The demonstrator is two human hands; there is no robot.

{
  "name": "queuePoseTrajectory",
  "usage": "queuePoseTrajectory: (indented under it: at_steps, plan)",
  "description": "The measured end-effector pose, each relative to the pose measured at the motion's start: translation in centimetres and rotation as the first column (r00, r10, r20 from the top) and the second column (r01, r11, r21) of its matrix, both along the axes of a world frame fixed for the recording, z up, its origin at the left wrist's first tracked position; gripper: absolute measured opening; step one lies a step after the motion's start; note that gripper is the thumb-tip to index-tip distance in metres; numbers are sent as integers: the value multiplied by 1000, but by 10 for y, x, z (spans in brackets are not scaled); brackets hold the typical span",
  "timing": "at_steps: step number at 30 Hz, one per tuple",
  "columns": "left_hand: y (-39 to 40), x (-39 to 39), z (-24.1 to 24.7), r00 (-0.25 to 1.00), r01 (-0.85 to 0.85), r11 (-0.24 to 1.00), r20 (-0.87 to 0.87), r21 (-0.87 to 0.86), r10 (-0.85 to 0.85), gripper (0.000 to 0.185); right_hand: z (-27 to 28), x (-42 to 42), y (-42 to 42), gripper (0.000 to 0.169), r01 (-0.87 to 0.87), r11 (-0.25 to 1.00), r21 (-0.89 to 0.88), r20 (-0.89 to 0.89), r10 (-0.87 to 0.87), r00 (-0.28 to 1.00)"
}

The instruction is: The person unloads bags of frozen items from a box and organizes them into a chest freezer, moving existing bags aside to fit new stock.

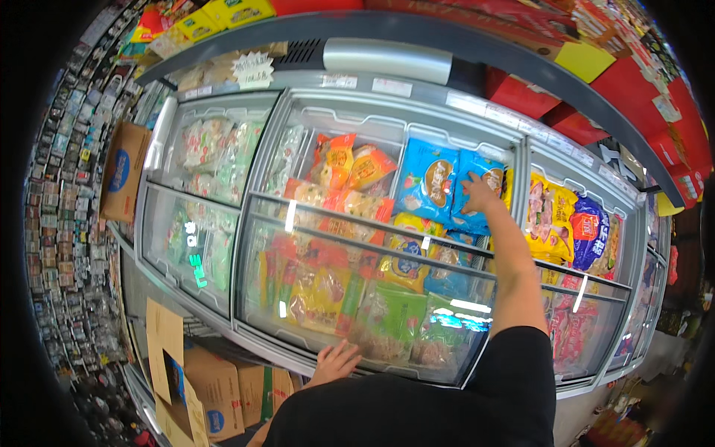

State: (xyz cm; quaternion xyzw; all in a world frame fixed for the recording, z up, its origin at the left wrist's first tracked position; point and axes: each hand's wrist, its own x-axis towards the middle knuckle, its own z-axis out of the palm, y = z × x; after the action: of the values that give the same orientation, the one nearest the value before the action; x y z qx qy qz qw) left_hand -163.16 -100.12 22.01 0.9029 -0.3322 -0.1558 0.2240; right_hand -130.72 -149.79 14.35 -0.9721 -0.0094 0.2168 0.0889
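Observation:
My right hand (479,194) reaches through the uncovered back part of a chest freezer (335,92), its spread fingers on a blue plastic food bag (469,215). Whether the fingers grip the bag cannot be told. Another blue bag (425,181) lies just to its left. My left hand (336,362) rests with fingers apart on the freezer's front edge, by the sliding glass lid (357,268). Orange packs (335,162) fill a wire basket left of the blue bags. Yellow bags (550,218) and a purple bag (589,232) lie in the section to the right. Green bags (391,318) show under the glass.
Open cardboard boxes (209,385) stand on the near left, and a closed carton (125,170) stands at the freezer's left end. A dark shelf edge (391,28) crosses above the back, with red boxes (631,106) at the right. Stocked store shelves (72,212) line the far left.

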Motion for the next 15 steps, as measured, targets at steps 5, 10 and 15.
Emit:
queuePoseTrajectory:
  at_steps: [5,10,15]
  plan:
    - [-9,30,-3,994,0,999,110,-36,4,37,72,-79,40,40,35,889,456,578,-326,748]
    - [-62,141,-11,952,35,984,304,-173,20,27,142,-239,79,32,286,717,636,596,-691,409]
    - [-125,262,2,926,-9,971,363,-240,99,39,124,-360,134,24,510,509,693,371,-859,353]
